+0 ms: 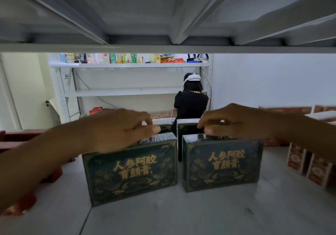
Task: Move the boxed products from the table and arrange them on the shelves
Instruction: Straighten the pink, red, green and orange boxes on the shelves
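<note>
Two dark green boxes with gold lettering stand upright side by side on the grey shelf (181, 214). My left hand (116, 129) grips the top edge of the left green box (132, 171), fingers curled over it. My right hand (236, 120) grips the top edge of the right green box (221, 162) the same way. Behind them stand two more green boxes, the left rear one (166, 128) and the right rear one (187, 125), mostly hidden.
Red boxes (20, 205) lie at the shelf's left. Red-and-white boxes (307, 165) stand at the right. The shelf above (167, 48) hangs low overhead. Beyond, a person in black (190, 104) faces another white rack (131, 92) holding assorted goods.
</note>
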